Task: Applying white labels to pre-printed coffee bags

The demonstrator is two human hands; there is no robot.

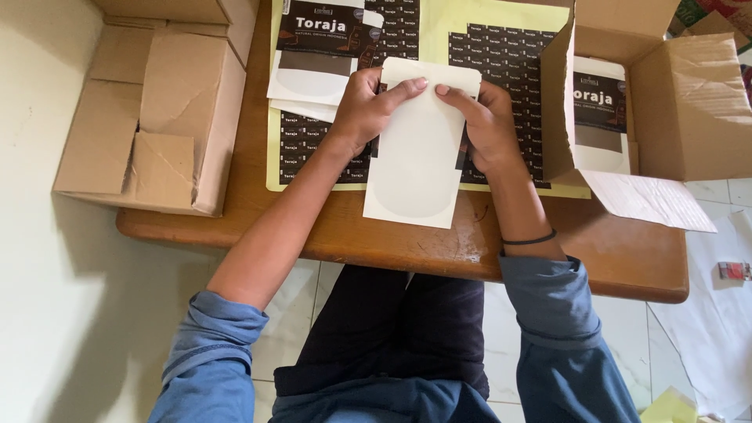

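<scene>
Holding a white pouch (415, 149) flat on the wooden table (627, 258), I've got both hands at its top edge. Its long axis runs away from me and back toward my lap, tilted a little, the upper end leaning right. The near end hangs slightly past the table's rounded front edge. It's smooth matte paper, plain on this face, with a faint oval window outline in the lower half and clipped top corners.

My left hand (364, 106) pinches the top left corner, thumb laid across the face, fingers curled behind. My right hand (486, 117) grips the right edge, thumb tip pressed near the top, the other fingers tucked under. A thin black band (531, 239) sits on that wrist.

Under the pouch lies a pale yellow sheet of small dark stickers (501, 55), glossy and gridded. Up left, a stack of labelled pouches (321, 47) shows dark printed fronts. An open cardboard box (674, 86) on the right holds more of them upright. Another cardboard box (157, 117), flaps folded shut, sits just left of the table.
</scene>
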